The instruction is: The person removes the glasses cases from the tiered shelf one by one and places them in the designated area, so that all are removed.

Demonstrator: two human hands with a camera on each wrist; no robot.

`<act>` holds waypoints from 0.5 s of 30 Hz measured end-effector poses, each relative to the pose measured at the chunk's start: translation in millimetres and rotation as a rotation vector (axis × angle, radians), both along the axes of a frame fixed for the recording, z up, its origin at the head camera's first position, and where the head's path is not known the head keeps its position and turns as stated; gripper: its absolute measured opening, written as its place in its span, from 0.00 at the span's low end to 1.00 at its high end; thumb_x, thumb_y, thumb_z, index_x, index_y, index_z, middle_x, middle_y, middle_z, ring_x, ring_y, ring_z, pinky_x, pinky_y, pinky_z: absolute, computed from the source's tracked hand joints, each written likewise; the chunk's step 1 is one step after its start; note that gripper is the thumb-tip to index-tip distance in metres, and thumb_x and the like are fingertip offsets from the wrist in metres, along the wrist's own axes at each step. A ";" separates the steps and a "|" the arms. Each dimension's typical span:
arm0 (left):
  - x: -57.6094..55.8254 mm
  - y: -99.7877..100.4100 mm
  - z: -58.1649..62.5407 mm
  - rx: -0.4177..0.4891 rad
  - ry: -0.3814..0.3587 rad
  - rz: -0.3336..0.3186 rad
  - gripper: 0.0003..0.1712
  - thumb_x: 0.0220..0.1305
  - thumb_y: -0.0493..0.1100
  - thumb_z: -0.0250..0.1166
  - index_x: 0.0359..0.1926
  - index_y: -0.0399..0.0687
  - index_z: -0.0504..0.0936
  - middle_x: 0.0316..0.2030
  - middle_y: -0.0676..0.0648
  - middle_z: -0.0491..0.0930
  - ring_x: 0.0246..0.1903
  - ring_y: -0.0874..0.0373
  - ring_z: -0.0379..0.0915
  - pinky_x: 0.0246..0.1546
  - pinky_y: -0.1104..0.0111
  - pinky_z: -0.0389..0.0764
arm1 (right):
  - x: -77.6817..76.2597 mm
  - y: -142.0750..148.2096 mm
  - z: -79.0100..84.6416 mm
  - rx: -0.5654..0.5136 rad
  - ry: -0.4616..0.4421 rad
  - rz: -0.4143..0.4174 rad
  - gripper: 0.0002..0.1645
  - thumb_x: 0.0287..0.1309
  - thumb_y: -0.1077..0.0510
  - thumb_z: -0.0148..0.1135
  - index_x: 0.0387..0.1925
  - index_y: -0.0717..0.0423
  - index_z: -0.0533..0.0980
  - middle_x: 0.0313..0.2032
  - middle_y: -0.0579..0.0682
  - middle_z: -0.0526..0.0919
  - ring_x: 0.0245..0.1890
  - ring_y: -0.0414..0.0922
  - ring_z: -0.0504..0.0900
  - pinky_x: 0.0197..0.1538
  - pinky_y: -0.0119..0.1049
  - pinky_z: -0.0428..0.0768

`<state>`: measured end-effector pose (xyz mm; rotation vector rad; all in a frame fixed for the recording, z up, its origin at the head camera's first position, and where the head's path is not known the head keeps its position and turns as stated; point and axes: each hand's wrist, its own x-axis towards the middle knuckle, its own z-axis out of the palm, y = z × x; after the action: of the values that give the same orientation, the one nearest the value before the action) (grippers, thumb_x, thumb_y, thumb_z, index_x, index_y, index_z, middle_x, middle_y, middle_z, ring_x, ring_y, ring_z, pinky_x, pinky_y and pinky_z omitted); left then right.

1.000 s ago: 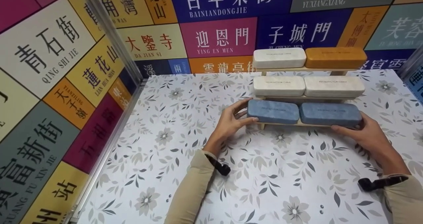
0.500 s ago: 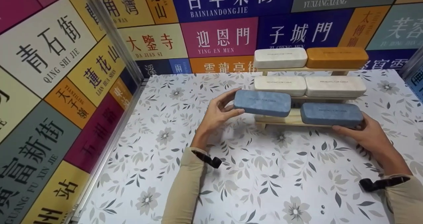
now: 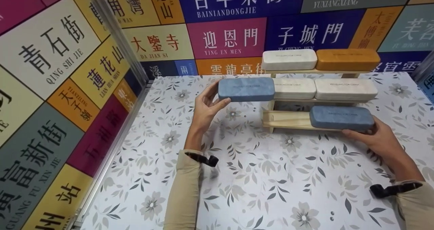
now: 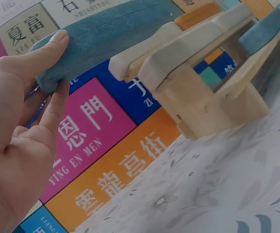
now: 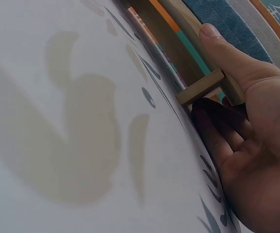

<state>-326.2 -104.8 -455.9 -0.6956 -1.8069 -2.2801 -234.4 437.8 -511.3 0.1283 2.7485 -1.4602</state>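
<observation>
My left hand (image 3: 205, 109) pinches the left end of a blue glasses case (image 3: 245, 89), thumb in front and fingers behind. The case hangs in the air left of a three-tier wooden stand (image 3: 286, 119) and overlaps a white case in the head view. A seam along its side shows in the left wrist view. A second blue glasses case (image 3: 340, 117) lies on the right half of the lowest tier; bare wood shows beside it. My right hand (image 5: 256, 145) grips that tier's right end, thumb on the board's front edge and fingers round by the leg.
Two white glasses cases (image 3: 346, 89) fill the middle tier. The top tier bears a white case (image 3: 289, 60) and an orange case (image 3: 348, 59). A flower-patterned table (image 3: 257, 175) lies below. Panels with printed place names (image 3: 227, 36) stand behind and at the left.
My left hand has lifted the left blue glasses case off the lowest tier and carried it up and leftward. My right hand has stayed at the stand's right end.
</observation>
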 end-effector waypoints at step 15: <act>-14.3 -14.9 -33.3 0.002 -0.092 0.171 0.42 0.68 0.35 0.77 0.79 0.50 0.72 0.77 0.45 0.73 0.79 0.52 0.67 0.83 0.56 0.68 | 0.8 0.6 -2.1 0.008 0.000 0.007 0.45 0.69 0.41 0.74 0.80 0.38 0.63 0.65 0.37 0.74 0.58 0.24 0.69 0.52 0.08 0.67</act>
<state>-340.5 -119.7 -489.2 -0.4232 -1.8257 -2.2350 -233.6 438.5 -513.4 0.1182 2.7526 -1.4477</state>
